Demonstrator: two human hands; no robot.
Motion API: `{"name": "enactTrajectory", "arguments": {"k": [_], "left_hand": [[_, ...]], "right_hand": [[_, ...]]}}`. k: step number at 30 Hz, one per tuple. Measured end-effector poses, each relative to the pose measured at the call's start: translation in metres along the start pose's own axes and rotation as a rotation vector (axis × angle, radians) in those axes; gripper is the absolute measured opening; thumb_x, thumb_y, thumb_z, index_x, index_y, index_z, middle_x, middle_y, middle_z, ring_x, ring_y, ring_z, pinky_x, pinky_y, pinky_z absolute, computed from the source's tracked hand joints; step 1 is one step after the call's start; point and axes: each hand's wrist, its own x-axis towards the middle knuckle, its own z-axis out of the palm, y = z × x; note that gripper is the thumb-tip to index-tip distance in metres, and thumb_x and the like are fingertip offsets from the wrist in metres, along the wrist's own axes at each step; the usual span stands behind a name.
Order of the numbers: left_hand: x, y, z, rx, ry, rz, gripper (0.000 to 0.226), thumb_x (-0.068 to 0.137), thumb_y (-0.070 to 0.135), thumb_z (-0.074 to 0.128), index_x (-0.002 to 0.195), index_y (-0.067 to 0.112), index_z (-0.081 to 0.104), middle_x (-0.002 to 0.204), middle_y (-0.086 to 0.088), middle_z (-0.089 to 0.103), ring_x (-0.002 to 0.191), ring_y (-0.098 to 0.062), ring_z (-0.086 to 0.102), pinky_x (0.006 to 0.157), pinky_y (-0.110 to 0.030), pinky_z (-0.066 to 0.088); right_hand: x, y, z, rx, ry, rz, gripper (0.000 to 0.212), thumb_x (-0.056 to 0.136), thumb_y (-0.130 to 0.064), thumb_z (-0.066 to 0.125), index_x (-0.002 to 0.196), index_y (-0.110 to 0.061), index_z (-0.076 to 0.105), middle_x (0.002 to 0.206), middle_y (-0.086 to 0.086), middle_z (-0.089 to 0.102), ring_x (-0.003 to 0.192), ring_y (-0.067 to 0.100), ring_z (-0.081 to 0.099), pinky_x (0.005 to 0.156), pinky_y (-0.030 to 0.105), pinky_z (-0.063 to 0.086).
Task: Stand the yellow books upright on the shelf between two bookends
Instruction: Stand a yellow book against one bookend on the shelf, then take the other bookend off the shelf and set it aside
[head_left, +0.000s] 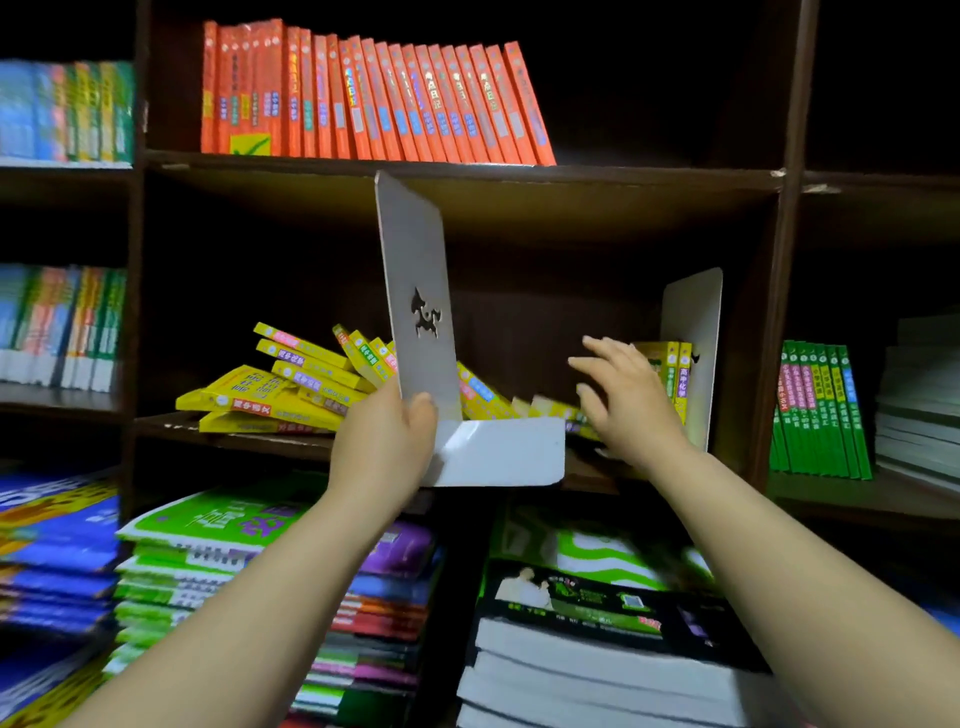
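A dark wooden shelf (249, 441) at chest height. On its left part, a loose pile (280, 384) of yellow books lies flat and slanted, some leaning on each other, none properly upright. Just right of the pile, the left hand (387, 447) is clamped on a grey metal bookend (415, 291), fingers and thumb gripping its lower edge where the upright plate meets the foot. It is held in the air in front of the shelf, its foot pointing right. Behind it, more yellow books lie toppled along the shelf. The right hand (631, 405), fingers spread and holding nothing, reaches toward a few upright books (675, 374), yellow too, which stand against a second bookend (696, 322) at the right end.

Risks, as a judgement: the upright books have no support on their left, so a nudge from the reaching hand could tip them. The bookend's foot could catch the toppled books when set down, pushing them over the front edge.
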Motion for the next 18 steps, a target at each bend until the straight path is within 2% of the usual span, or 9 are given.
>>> {"name": "enactTrajectory", "arguments": {"k": [2,5,6,8,10,13,16,18], "left_hand": [[-0.008,-0.004,-0.015,-0.037,0.017,-0.013,0.024,0.088,0.014,0.044,0.089,-0.005,0.059,0.096,-0.031,0.065,0.089,-0.043,0.057,0.067,-0.037,0.038],[-0.025,-0.012,-0.041,-0.071,0.037,-0.029,0.042,0.079,0.028,0.038,0.089,-0.006,0.06,0.095,-0.032,0.065,0.089,-0.044,0.058,0.068,-0.039,0.041],[-0.032,-0.016,-0.051,-0.084,0.043,-0.043,0.046,0.072,0.03,0.035,0.088,-0.005,0.06,0.095,-0.032,0.065,0.089,-0.043,0.058,0.067,-0.039,0.039],[-0.044,-0.025,-0.074,-0.117,0.062,-0.089,0.048,0.068,0.03,0.035,0.092,-0.003,0.061,0.097,-0.03,0.065,0.091,-0.041,0.059,0.064,-0.035,0.035],[-0.058,-0.035,-0.099,-0.122,0.066,-0.128,0.04,0.078,0.027,0.043,0.098,-0.003,0.061,0.102,-0.028,0.066,0.095,-0.038,0.06,0.065,-0.033,0.036],[-0.086,-0.058,-0.137,-0.082,0.027,-0.165,0.025,0.087,0.013,0.05,0.103,-0.004,0.061,0.106,-0.026,0.066,0.1,-0.036,0.061,0.07,-0.035,0.041],[-0.118,-0.089,-0.169,-0.055,-0.081,-0.176,0.032,0.09,0.023,0.047,0.111,0.002,0.058,0.116,-0.021,0.064,0.109,-0.032,0.058,0.08,-0.033,0.043],[-0.138,-0.109,-0.189,-0.064,-0.158,-0.24,0.04,0.091,0.033,0.043,0.116,0.004,0.056,0.123,-0.018,0.061,0.116,-0.029,0.055,0.091,-0.032,0.043]], "right_hand": [[-0.012,-0.025,-0.005,0.234,0.057,0.095,0.03,0.088,-0.006,0.052,0.117,-0.001,0.058,0.132,0.017,0.052,0.126,0.029,0.043,0.103,0.022,0.022],[-0.033,-0.071,-0.007,0.455,-0.047,0.233,0.028,0.088,-0.014,0.055,0.114,-0.005,0.061,0.118,0.014,0.062,0.103,0.018,0.055,0.081,0.016,0.034],[-0.04,-0.086,-0.007,0.516,-0.084,0.269,0.028,0.088,-0.016,0.055,0.113,-0.005,0.06,0.117,0.012,0.063,0.099,0.015,0.054,0.08,0.017,0.035],[-0.053,-0.118,-0.004,0.64,-0.142,0.348,0.03,0.087,-0.016,0.056,0.115,-0.003,0.058,0.119,0.013,0.061,0.104,0.019,0.055,0.088,0.023,0.037],[-0.067,-0.151,-0.002,0.737,-0.164,0.428,0.034,0.085,-0.012,0.059,0.118,-0.002,0.056,0.123,0.015,0.059,0.109,0.02,0.054,0.09,0.024,0.037],[-0.093,-0.194,0.008,0.877,-0.197,0.526,0.044,0.083,0.002,0.057,0.125,-0.001,0.049,0.129,0.017,0.054,0.112,0.018,0.051,0.081,0.016,0.037],[-0.128,-0.23,0.028,0.922,-0.285,0.608,0.05,0.082,0.011,0.051,0.129,-0.001,0.043,0.132,0.017,0.052,0.099,0.012,0.053,0.06,0.007,0.042],[-0.153,-0.249,0.044,0.948,-0.328,0.677,0.053,0.08,0.016,0.05,0.131,0.0,0.04,0.134,0.02,0.049,0.084,0.002,0.058,0.05,0.004,0.038]]}}
